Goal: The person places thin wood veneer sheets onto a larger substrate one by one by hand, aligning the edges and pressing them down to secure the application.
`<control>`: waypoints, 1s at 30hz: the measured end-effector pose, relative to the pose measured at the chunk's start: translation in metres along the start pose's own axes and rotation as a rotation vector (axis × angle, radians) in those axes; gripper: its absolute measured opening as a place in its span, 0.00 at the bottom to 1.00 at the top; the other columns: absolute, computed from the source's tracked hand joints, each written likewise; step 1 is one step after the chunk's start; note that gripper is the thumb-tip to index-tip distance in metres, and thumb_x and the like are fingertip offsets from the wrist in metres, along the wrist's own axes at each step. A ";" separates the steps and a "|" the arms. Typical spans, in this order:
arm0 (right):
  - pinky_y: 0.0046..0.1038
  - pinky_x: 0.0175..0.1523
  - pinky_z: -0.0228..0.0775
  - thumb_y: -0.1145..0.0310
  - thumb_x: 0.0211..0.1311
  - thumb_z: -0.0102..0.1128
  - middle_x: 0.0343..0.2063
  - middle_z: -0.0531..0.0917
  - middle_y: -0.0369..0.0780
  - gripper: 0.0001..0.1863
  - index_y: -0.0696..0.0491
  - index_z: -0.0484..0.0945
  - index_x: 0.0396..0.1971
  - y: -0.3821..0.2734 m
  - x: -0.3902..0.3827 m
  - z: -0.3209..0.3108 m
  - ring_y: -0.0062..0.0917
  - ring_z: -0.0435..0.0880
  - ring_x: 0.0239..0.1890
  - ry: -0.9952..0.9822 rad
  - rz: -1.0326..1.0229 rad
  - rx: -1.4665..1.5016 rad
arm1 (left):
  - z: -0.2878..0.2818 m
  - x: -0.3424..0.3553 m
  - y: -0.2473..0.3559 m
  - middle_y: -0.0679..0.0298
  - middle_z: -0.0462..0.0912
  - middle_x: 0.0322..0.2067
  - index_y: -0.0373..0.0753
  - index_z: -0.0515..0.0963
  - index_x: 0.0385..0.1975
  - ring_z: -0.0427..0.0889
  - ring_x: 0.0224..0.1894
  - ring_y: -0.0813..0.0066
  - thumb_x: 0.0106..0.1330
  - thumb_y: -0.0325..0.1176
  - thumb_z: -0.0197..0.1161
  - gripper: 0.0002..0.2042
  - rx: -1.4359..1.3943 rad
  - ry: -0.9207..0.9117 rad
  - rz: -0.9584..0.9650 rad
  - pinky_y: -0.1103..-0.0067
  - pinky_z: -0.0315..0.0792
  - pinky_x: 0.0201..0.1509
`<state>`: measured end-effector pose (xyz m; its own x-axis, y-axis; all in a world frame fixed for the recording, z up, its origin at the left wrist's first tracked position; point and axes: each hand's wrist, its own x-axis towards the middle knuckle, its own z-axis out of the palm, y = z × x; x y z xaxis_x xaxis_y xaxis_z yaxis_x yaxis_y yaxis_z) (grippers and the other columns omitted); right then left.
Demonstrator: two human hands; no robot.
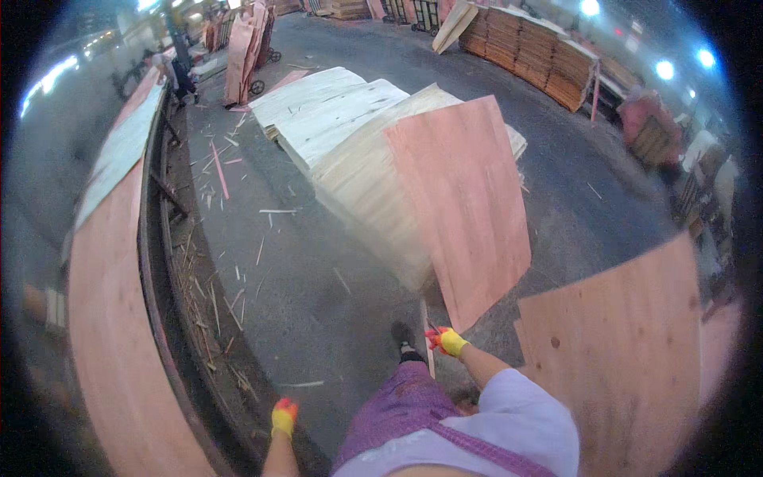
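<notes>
My right hand (pixel 447 340), in a yellow glove with red fingertips, is closed on a thin dark item, just below a pink veneer sheet (pixel 457 211). A narrow pale strip (pixel 427 358) hangs or lies beside that hand; I cannot tell whether it is held. My left hand (pixel 283 415), gloved alike, is low at the centre-left with its fingers curled; what they hold, if anything, is hidden. The pink sheet overlaps pale veneer sheets (pixel 318 103) piled on the floor.
A long rail bench (pixel 111 302) carrying sheets runs along the left, with a co-worker (pixel 171 71) at its far end. Wood sheets (pixel 604 350) stand at lower right. Stacks (pixel 520 56) and a loaded trolley (pixel 242 63) are farther back. Scraps (pixel 218 171) litter the floor.
</notes>
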<state>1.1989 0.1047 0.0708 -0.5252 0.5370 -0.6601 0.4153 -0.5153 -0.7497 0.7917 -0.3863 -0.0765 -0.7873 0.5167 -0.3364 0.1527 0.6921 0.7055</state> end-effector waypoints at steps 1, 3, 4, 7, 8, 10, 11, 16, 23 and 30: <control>0.21 0.17 0.60 0.65 0.52 0.59 0.23 0.79 0.36 0.15 0.52 0.73 0.40 -0.038 0.023 -0.005 0.20 0.73 0.15 -0.031 -0.097 0.018 | 0.010 -0.008 0.036 0.66 0.74 0.20 0.42 0.70 0.44 0.67 0.12 0.74 0.50 0.29 0.61 0.19 -0.170 -0.067 -0.182 0.77 0.60 0.12; 0.19 0.19 0.60 0.62 0.53 0.59 0.24 0.78 0.33 0.15 0.50 0.73 0.40 -0.089 0.076 -0.063 0.17 0.74 0.18 -0.034 -0.407 -0.115 | 0.015 -0.018 0.155 0.66 0.74 0.20 0.43 0.71 0.44 0.67 0.12 0.73 0.49 0.30 0.61 0.19 -0.438 -0.178 -0.554 0.77 0.60 0.12; 0.19 0.20 0.60 0.62 0.54 0.59 0.25 0.78 0.32 0.15 0.50 0.74 0.40 -0.111 0.123 -0.089 0.16 0.74 0.20 -0.076 -0.637 -0.296 | 0.021 -0.011 0.179 0.66 0.75 0.23 0.42 0.71 0.45 0.68 0.12 0.74 0.49 0.30 0.61 0.19 -0.243 -0.099 -0.475 0.76 0.61 0.13; 0.19 0.20 0.59 0.62 0.53 0.59 0.25 0.79 0.32 0.14 0.48 0.75 0.40 -0.240 0.210 -0.121 0.14 0.72 0.19 -0.137 -0.547 0.161 | 0.039 0.038 0.197 0.61 0.77 0.35 0.37 0.71 0.47 0.74 0.26 0.71 0.49 0.32 0.62 0.22 -0.057 -0.145 -0.205 0.76 0.68 0.28; 0.23 0.24 0.63 0.58 0.54 0.57 0.26 0.81 0.36 0.15 0.49 0.76 0.39 -0.337 0.161 -0.100 0.19 0.75 0.21 0.262 -0.474 -0.507 | 0.043 0.053 0.249 0.58 0.77 0.41 0.34 0.72 0.47 0.78 0.37 0.68 0.49 0.33 0.62 0.23 -0.084 -0.133 -0.127 0.76 0.72 0.41; 0.33 0.35 0.69 0.51 0.53 0.55 0.28 0.80 0.46 0.20 0.52 0.77 0.37 -0.386 0.232 -0.120 0.36 0.80 0.30 0.365 -0.757 -0.378 | 0.048 0.082 0.336 0.58 0.78 0.41 0.34 0.71 0.48 0.78 0.39 0.68 0.51 0.32 0.61 0.22 -0.060 -0.125 -0.066 0.78 0.70 0.46; 0.34 0.37 0.69 0.51 0.53 0.55 0.30 0.80 0.46 0.20 0.51 0.76 0.38 -0.421 0.241 -0.128 0.37 0.79 0.33 0.506 -0.793 -0.531 | 0.056 0.103 0.378 0.58 0.78 0.41 0.35 0.71 0.48 0.78 0.40 0.69 0.52 0.32 0.61 0.22 -0.120 -0.149 -0.073 0.78 0.70 0.46; 0.38 0.46 0.68 0.58 0.53 0.53 0.42 0.77 0.45 0.17 0.46 0.74 0.43 -0.544 0.294 -0.129 0.40 0.75 0.44 0.611 -0.923 -0.805 | 0.087 0.202 0.531 0.58 0.78 0.42 0.38 0.70 0.50 0.77 0.45 0.70 0.53 0.33 0.61 0.22 -0.114 -0.170 0.202 0.78 0.69 0.48; 0.39 0.46 0.69 0.65 0.52 0.49 0.43 0.75 0.41 0.13 0.45 0.75 0.39 -0.587 0.354 -0.147 0.38 0.75 0.44 0.571 -0.865 -1.206 | 0.157 0.302 0.753 0.53 0.70 0.52 0.42 0.67 0.54 0.69 0.55 0.62 0.50 0.41 0.65 0.29 -0.006 -0.331 0.464 0.72 0.63 0.57; 0.39 0.42 0.68 0.67 0.49 0.51 0.35 0.76 0.44 0.07 0.49 0.76 0.27 -0.599 0.331 -0.154 0.40 0.76 0.39 0.434 -0.994 -1.175 | 0.220 0.368 0.894 0.56 0.68 0.55 0.44 0.67 0.54 0.65 0.58 0.62 0.47 0.46 0.64 0.31 0.290 0.113 0.813 0.70 0.59 0.60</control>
<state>0.8909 0.6939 0.2939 -0.7674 0.5763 0.2809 0.4755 0.8055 -0.3536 0.7701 0.5331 0.2934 -0.4203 0.8640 0.2770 0.8272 0.2395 0.5083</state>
